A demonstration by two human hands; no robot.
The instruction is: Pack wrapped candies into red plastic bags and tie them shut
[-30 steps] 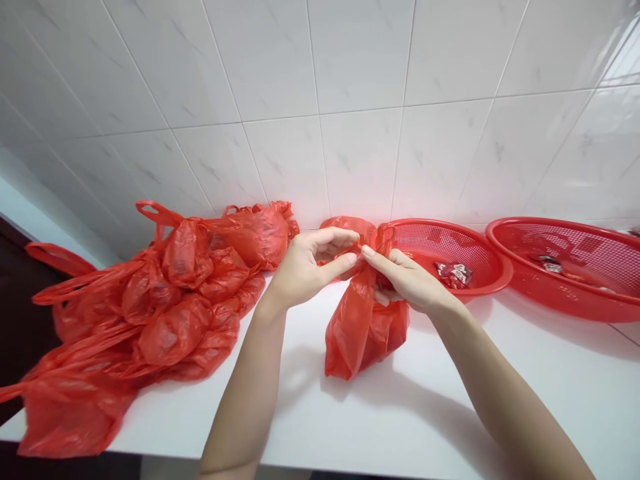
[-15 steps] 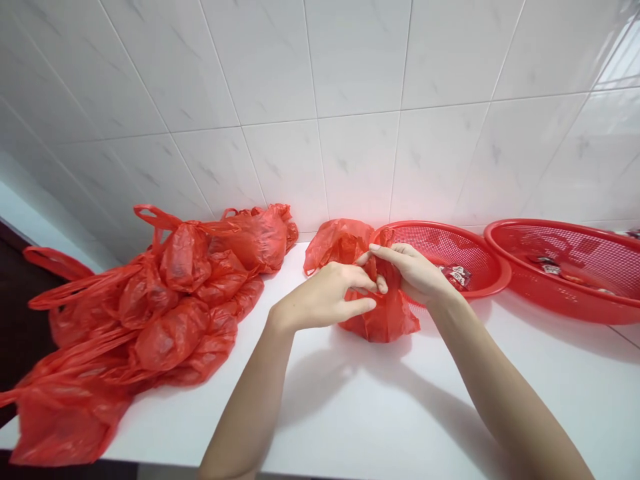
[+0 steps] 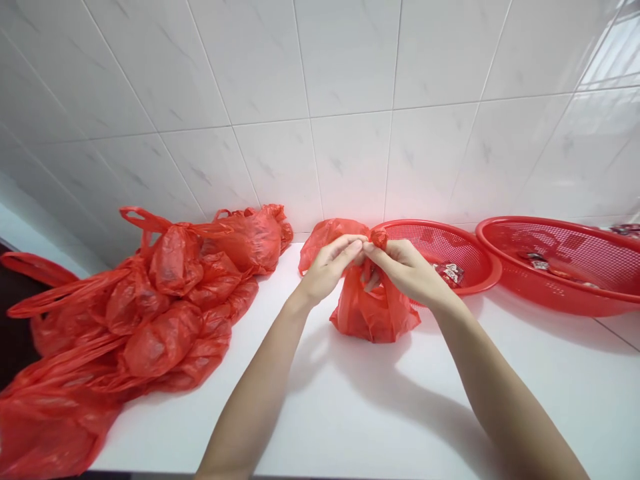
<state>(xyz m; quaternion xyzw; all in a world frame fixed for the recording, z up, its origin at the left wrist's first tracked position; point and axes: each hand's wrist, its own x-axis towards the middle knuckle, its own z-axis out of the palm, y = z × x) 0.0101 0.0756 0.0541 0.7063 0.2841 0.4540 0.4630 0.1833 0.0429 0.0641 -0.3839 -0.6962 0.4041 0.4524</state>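
A thin red plastic bag stands on the white table, its top gathered up between both hands. My left hand is closed, thumb and fingers pinching at the upper part of this bag. Opposite it, my right hand grips the bag's handle, with the plastic passing between thumb and fingers. The fingertips of the two hands meet at the top. What the bag holds is hidden. Just behind my left hand lies another crumpled red plastic bag.
A heap of filled, tied red bags covers the left side of the white table. On the right stand two red mesh baskets, the nearer one and a larger one, with small wrapped packets inside. A tiled wall rises behind.
My left hand has risen and turned so that its fingertips meet the right hand's at the bag's top. The bag's upper part is drawn up more. The view has shifted slightly right.
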